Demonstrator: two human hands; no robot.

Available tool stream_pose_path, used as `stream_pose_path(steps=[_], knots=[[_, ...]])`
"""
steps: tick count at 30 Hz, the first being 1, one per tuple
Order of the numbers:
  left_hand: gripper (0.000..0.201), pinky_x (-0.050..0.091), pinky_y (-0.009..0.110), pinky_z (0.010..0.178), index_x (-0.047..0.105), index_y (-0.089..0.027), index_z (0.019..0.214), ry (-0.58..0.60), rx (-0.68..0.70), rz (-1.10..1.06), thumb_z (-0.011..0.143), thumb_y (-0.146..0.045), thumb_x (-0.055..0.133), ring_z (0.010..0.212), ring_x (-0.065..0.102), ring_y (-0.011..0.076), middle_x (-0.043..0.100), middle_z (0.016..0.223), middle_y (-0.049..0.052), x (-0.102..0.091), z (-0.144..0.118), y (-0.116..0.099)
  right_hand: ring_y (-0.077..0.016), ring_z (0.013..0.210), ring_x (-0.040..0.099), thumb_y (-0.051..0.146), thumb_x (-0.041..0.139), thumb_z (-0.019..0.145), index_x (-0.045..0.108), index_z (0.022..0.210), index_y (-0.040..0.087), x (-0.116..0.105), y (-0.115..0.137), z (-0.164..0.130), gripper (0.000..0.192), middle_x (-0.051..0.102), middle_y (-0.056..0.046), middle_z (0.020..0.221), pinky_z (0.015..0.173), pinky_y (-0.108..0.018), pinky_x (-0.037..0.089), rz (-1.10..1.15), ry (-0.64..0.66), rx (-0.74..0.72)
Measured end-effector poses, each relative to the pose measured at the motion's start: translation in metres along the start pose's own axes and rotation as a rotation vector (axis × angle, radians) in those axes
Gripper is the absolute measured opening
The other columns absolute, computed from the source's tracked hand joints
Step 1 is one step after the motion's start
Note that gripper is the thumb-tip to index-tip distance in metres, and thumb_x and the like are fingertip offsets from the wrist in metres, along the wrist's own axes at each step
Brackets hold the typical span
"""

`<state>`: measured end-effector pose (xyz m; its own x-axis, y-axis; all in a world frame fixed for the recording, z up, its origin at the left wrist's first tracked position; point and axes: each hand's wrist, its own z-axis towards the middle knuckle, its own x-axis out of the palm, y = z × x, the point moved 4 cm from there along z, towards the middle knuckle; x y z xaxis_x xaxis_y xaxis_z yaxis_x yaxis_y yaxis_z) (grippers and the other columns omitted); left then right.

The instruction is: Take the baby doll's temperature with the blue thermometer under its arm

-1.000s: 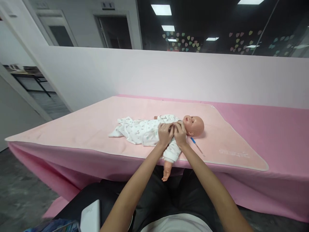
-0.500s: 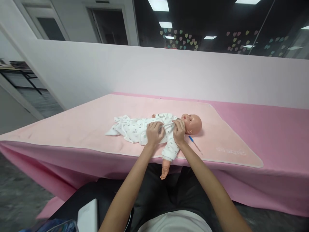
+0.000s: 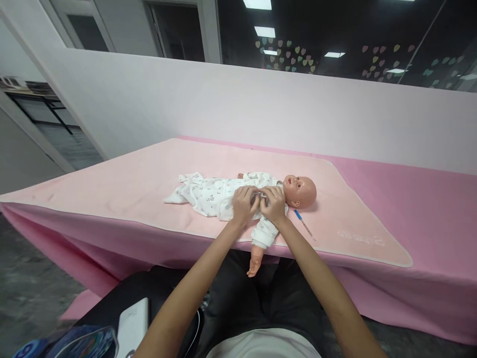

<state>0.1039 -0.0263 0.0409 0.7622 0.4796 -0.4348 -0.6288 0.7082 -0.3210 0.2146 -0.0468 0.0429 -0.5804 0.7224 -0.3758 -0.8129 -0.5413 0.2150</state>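
Observation:
A baby doll (image 3: 300,189) lies on its back on a pale pink mat (image 3: 149,179), head to the right, dressed in a white printed romper (image 3: 208,194). One bare doll arm (image 3: 255,258) hangs over the table's front edge. My left hand (image 3: 244,205) and my right hand (image 3: 274,204) sit close together on the doll's chest, each pinching the romper's front fabric just below the neck. A blue-tipped thermometer (image 3: 303,223) lies on the mat right of my right hand.
The mat covers a table draped in a darker pink cloth (image 3: 428,209), backed by a white partition wall (image 3: 223,109). A white device (image 3: 132,325) and a colourful object (image 3: 74,343) sit at my lower left, near my lap.
My left hand first slid left along the romper, then came back right beside my right hand at the doll's chest. The doll stays where it was.

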Motion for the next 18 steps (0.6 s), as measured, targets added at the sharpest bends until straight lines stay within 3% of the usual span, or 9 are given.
stream_pose_path(steps=[8, 18], knots=[[0.014, 0.039, 0.033, 0.078, 0.056, -0.020, 0.086, 0.075, -0.026, -0.024, 0.085, -0.024, 0.042, 0.086, 0.052, 0.0184, 0.062, 0.088, 0.004, 0.0005, 0.0016, 0.0053, -0.0176, 0.081, 0.055, 0.015, 0.049, 0.080, 0.064, 0.087, 0.018, 0.0050, -0.0027, -0.0027, 0.017, 0.065, -0.004, 0.085, 0.076, -0.031, 0.040, 0.017, -0.006, 0.077], [0.018, 0.039, 0.032, 0.074, 0.056, -0.020, 0.086, 0.088, -0.139, -0.101, 0.088, -0.029, 0.040, 0.077, 0.053, 0.0170, 0.062, 0.081, 0.003, -0.0022, -0.0024, 0.0048, -0.0149, 0.076, 0.058, 0.017, 0.049, 0.085, 0.064, 0.082, 0.020, 0.0036, -0.0010, -0.0034, 0.016, 0.068, -0.002, 0.079, 0.075, -0.032, 0.041, 0.013, -0.048, 0.060]])
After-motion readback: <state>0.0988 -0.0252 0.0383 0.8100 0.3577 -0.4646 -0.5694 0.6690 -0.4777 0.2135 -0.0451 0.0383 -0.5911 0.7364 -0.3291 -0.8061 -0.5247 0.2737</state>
